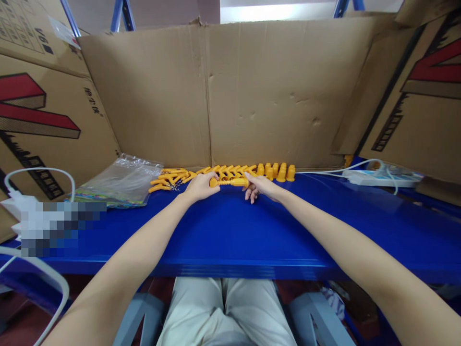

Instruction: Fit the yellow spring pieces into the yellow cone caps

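Note:
My left hand [201,186] and my right hand [260,186] hold one orange plastic piece [230,182] between them, low over the blue table [234,230]. The left fingers pinch its rounded left end, the right fingers grip its thicker right end. Just behind my hands lies a row of several orange keychain-like parts [187,176] with small metal chains. To the right of them stand several small orange caps [277,171] upright along the cardboard wall.
A clear plastic bag [122,185] lies at the left of the table. Cardboard walls [252,91] close in the back and sides. A white power strip [378,179] with cables sits at the right. White cables [39,175] and a blurred patch are at the left edge.

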`<state>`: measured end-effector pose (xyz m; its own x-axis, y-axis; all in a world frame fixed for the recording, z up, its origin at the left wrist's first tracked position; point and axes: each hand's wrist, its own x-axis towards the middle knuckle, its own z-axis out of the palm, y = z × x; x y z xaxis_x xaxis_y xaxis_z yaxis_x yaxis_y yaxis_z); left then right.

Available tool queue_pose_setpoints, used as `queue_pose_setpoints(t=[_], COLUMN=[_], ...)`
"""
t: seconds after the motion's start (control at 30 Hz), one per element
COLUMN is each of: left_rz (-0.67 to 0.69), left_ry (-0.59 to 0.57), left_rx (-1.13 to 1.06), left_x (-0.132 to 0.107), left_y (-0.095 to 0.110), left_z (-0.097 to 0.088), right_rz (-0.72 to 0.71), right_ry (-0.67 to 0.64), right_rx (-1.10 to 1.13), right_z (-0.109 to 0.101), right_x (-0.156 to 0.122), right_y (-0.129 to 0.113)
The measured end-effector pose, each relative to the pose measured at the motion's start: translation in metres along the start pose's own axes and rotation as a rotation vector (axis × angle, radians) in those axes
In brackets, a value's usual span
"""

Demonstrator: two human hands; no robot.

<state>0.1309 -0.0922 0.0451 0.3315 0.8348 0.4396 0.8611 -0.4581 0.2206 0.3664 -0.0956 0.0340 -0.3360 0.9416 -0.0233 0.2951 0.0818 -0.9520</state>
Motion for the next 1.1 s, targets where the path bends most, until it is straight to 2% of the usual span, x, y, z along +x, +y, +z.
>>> queue_pose_setpoints(t=[0.1, 0.23, 0.4, 0.6, 0.73, 0.93, 1.1], left_rz=[-0.017, -0.034, -0.017, 0.002, -0.024, -0.034, -0.012], left_ry=[0.0, 0.01, 0.014, 0.038, 0.041, 0.031, 0.012], left_rx=[0.006, 0.027, 0.057, 0.043, 0.021, 0.046, 0.077], left_x=[0.0009, 0.001, -0.0011, -0.0008, 0.0006, 0.0005, -0.0003], left_y=[-0.0015, -0.0029, -0.0004, 0.0033, 0.0011, -0.0006, 0.0031], left_z=[0.0012, 0.0003, -0.0026, -0.0018, 0.0004, 0.0003, -0.001], right_rz=[0.014, -0.049, -0.072, 0.019, 0.053, -0.087, -0.004], right_ry=[-0.019, -0.045, -0.068, 0.059, 0.008, -0.001, 0.034], right_rx=[0.034, 0.092, 0.027, -0.035, 0.023, 0.087, 0.027], right_z=[-0.0007, -0.0023, -0.0041, -0.0041, -0.0032, -0.0024, -0.0003], right_x=[-0.0025, -0.0033, 0.0002, 0.0013, -0.0021, -0.0019, 0.0002], right_y=[-0.0019, -0.0014, 0.0015, -0.0018, -0.0043, -0.0002, 0.0002])
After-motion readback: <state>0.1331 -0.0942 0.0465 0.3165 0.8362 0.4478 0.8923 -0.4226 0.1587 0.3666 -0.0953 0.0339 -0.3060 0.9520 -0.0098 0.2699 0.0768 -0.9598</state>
